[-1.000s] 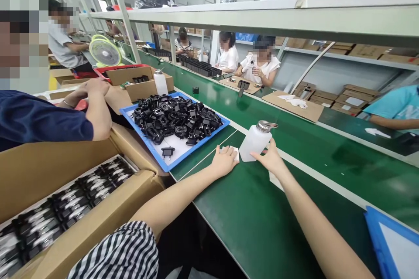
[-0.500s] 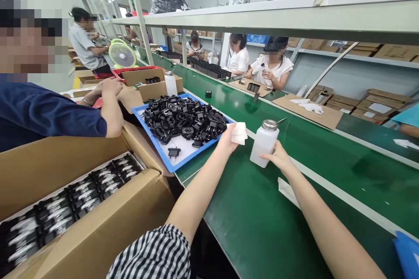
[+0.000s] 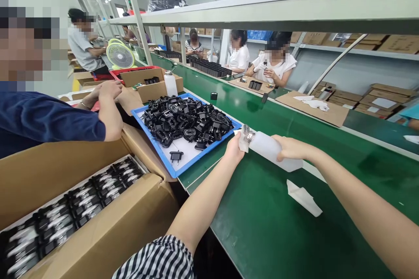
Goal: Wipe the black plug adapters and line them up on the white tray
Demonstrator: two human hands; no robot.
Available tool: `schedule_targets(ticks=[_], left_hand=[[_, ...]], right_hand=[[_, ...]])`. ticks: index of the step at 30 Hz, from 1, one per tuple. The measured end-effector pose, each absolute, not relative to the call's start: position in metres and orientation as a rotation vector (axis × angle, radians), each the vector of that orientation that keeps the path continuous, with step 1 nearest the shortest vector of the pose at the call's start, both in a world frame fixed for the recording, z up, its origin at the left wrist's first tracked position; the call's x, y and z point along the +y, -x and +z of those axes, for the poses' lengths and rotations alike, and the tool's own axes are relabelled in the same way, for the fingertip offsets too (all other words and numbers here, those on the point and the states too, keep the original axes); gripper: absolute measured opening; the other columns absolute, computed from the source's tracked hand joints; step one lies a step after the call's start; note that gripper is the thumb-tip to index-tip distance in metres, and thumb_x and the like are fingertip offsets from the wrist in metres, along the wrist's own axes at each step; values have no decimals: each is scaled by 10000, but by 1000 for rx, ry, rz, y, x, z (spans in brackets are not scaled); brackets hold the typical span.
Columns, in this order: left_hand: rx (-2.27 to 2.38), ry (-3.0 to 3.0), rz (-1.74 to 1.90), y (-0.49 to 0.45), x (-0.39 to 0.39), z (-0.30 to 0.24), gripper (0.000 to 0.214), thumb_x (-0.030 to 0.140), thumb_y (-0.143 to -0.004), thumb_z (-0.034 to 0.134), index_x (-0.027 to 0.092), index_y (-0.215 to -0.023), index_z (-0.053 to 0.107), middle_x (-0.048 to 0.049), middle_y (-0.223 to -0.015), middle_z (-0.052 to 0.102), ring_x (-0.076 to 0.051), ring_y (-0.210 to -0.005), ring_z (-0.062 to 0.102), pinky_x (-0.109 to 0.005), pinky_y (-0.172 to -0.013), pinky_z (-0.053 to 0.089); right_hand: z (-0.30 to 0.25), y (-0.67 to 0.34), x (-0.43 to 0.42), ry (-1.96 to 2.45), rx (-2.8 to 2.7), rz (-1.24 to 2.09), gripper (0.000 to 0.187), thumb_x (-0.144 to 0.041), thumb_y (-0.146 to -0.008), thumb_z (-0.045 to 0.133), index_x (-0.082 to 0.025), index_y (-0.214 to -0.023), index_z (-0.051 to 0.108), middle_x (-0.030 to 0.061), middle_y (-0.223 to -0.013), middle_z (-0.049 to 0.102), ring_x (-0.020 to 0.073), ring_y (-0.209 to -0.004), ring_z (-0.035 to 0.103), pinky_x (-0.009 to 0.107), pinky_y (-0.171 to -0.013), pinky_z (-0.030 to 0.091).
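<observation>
White bottle (image 3: 273,151): held tipped almost onto its side, low over the green surface (image 3: 262,231), just off the near right corner of the blue tray (image 3: 183,171). Its metal cap (image 3: 248,135) is pressed into a white cloth (image 3: 242,144).

Right hand (image 3: 290,148): fingers wrapped over the bottle's body, covering its middle. Only the neck and the base end show. Whether the base touches the surface cannot be told. The forearm is cut off at the right edge of the view.

Left hand (image 3: 234,151): closed on the cloth. The fingers are mostly hidden behind the cloth and the back of the hand, so the exact grip cannot be made out.

Surroundings:
- The tray carries a heap of black plug parts (image 3: 186,117), with a single plug (image 3: 176,155) lying apart near its near corner.
- A folded white piece (image 3: 303,197) lies on the surface just under the right forearm.
- The rest of the near surface is bare green.
- At the surface's left edge stands an open cardboard box (image 3: 108,226) with rows of black parts, partly cut off at the lower left.
- A co-worker's arm in a dark blue sleeve (image 3: 49,117) rests behind the box, well apart from both hands.
</observation>
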State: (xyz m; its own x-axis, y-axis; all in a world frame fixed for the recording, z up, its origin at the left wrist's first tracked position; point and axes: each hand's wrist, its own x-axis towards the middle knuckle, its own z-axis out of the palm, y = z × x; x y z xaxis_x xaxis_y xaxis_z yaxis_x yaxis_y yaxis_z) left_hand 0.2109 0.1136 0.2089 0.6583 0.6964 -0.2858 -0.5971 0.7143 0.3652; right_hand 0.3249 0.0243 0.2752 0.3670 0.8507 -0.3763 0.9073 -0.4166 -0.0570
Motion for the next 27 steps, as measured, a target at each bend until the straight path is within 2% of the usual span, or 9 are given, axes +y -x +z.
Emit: schedule_targets(ticks=[5, 16, 22, 27], left_hand=[[407, -245, 716, -212, 116, 205, 186, 107, -751, 374, 97, -696, 551, -58, -674, 579, -126, -626, 549, -236, -669, 426], [396, -222, 665, -209, 113, 206, 236, 143, -780, 316, 114, -668, 522, -38, -645, 555, -117, -627, 540, -235, -673, 429], [407, -216, 635, -208, 111, 205, 251, 143, -781, 309, 107, -659, 525, -45, -633, 547, -123, -626, 539, -240, -680, 426], [402, -225, 619, -208, 108, 205, 245, 113, -763, 313, 105, -635, 522, -46, -617, 544, -124, -618, 536, -245, -680, 428]], right_hand=[[292, -322, 32, -2409, 1552, -526, 588, -184, -482, 539, -193, -1051, 389, 75, -941, 504, 266, -821, 483, 292, -526, 401], [304, -321, 47, -2398, 1610, -588, 406, -142, -408, 547, -232, -803, 518, 30, -783, 554, 290, -728, 507, 329, -477, 399], [303, -319, 42, -2448, 1611, -642, 471, -122, -387, 543, -239, -843, 521, 24, -796, 553, 303, -745, 502, 347, -498, 400], [306, -320, 45, -2437, 1576, -652, 455, -121, -380, 546, -245, -818, 528, 32, -753, 555, 323, -713, 503, 358, -467, 386]])
